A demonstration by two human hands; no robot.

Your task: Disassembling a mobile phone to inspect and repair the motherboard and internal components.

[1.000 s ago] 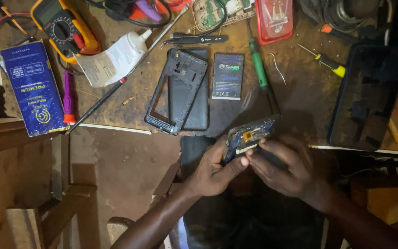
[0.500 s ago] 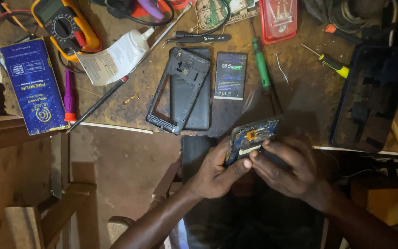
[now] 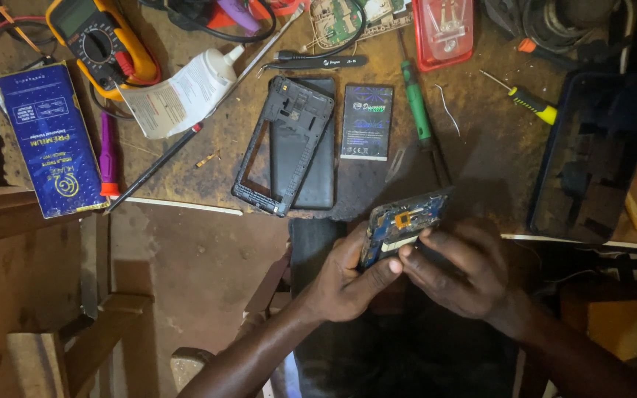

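I see a red tray (image 3: 444, 33) at the surface's (image 3: 481, 147) far edge with small metal tools in it. Just off the near edge, my left hand (image 3: 344, 284) and right hand (image 3: 458, 273) together pinch an opened phone (image 3: 401, 225), circuit side up, fingertips (image 3: 407, 254) meeting on its lower edge. A black phone frame (image 3: 285, 144) and battery (image 3: 366, 121) lie beyond it.
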